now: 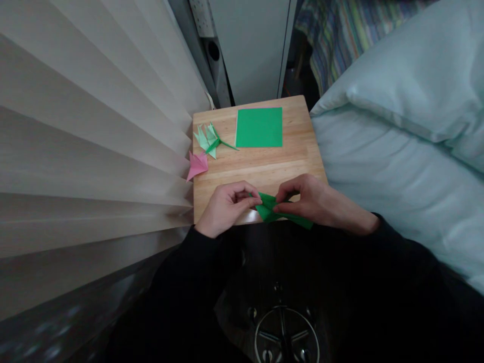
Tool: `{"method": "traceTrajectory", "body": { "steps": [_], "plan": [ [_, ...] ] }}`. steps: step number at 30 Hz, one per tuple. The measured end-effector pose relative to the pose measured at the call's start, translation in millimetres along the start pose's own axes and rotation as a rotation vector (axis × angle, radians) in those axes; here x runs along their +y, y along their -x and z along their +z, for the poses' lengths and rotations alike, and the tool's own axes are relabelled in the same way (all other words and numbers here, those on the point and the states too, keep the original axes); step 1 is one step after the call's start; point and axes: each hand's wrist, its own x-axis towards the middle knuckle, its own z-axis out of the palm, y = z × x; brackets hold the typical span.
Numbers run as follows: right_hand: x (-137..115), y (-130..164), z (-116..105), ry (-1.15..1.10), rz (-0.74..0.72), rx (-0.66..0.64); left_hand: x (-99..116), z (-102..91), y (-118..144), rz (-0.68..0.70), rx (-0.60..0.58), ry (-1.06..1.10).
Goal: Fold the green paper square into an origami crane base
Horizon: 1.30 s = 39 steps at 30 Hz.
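A partly folded sheet of green origami paper (267, 207) is held between my two hands, over the front edge of a small wooden table (260, 164). My left hand (230, 205) pinches its left corner between thumb and forefinger. With thumb and fingertips closed, my right hand (308, 201) grips the paper near its middle and covers part of it. One end of the paper shows below my right hand, past the table edge. Folded green flower and stem pieces (212, 140) lie at the table's left, with a pink folded paper flower (197, 165) just in front of them.
A stack of square green paper (259, 127) lies at the table's back. A pleated curtain (113, 151) hangs along the left edge. Pale bedding (393, 151) borders the right side, and a light cabinet (253, 50) stands behind. Below is a dark stool base (286, 308).
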Motion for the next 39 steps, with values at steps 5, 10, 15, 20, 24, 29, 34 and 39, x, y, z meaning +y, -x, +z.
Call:
{"method": "traceTrajectory", "body": {
  "steps": [5,10,15,20,24,29,34,39],
  "plan": [
    [2,3,-6,-0.051,0.021,-0.015,0,1.3,1,-0.028,0.010,-0.011],
    [-3,6,-8,-0.179,0.027,-0.073,2,4.6,3,-0.038,0.043,0.063],
    [-5,6,-7,-0.278,0.073,-0.115,6,7.0,7,-0.010,0.098,0.023],
    [-1,4,-5,-0.329,0.106,-0.102,9,7.3,8,0.016,0.124,-0.004],
    [-3,5,-5,-0.387,0.130,-0.097,11,6.9,4,0.009,0.090,0.016],
    [-5,7,-1,-0.451,0.149,-0.004,1,15.7,1,-0.030,0.101,0.128],
    [5,3,6,-0.486,0.116,0.038,-9,22.7,2,-0.047,0.202,0.281],
    [16,-4,13,-0.428,0.100,-0.002,-8,20.5,1,-0.053,0.291,0.320]
  ]
}}
